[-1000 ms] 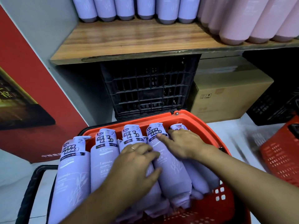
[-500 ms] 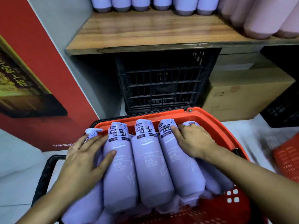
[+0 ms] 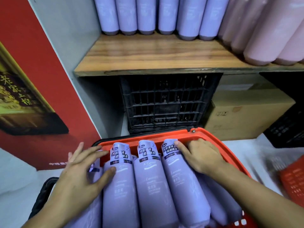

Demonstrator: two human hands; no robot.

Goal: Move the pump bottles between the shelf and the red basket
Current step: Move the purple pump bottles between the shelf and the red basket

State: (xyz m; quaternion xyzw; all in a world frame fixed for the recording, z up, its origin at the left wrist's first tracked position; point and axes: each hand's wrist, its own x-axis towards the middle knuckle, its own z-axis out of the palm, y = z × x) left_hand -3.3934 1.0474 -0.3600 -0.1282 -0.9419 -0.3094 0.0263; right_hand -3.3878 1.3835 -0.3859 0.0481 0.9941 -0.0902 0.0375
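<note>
Since a second ago the left hand (image 3: 77, 175) has shifted off the middle of the row to its left end, and the view has tipped up, so more of the shelf stock shows.

Lavender pump bottles (image 3: 151, 186) lie side by side in the red basket (image 3: 205, 134), pump heads toward its far rim, printed labels up. The left hand rests flat on the leftmost bottle (image 3: 96, 176), its fingers straight and spread, reaching past the basket's left corner, while the thumb presses against the side of the next bottle over. The right hand (image 3: 200, 157) lies over the right end of the row and hides the bottle beneath it. Its fingers sit close together and bent at the knuckles, the forefinger touching the cap of the third labelled bottle (image 3: 181, 183); whether the others grip anything underneath I cannot tell.

A black handle (image 3: 42, 195) hangs at the basket's near left. Behind the basket stand a black crate (image 3: 167, 102) and a cardboard box (image 3: 246, 112), both under the wooden shelf (image 3: 156, 53). On the shelf stands a row of lavender bottles (image 3: 148, 14), with pink bottles (image 3: 271, 30) to their right. A red poster (image 3: 24, 79) leans at the left, and a second red basket (image 3: 294, 183) shows, blurred, at the right edge.
</note>
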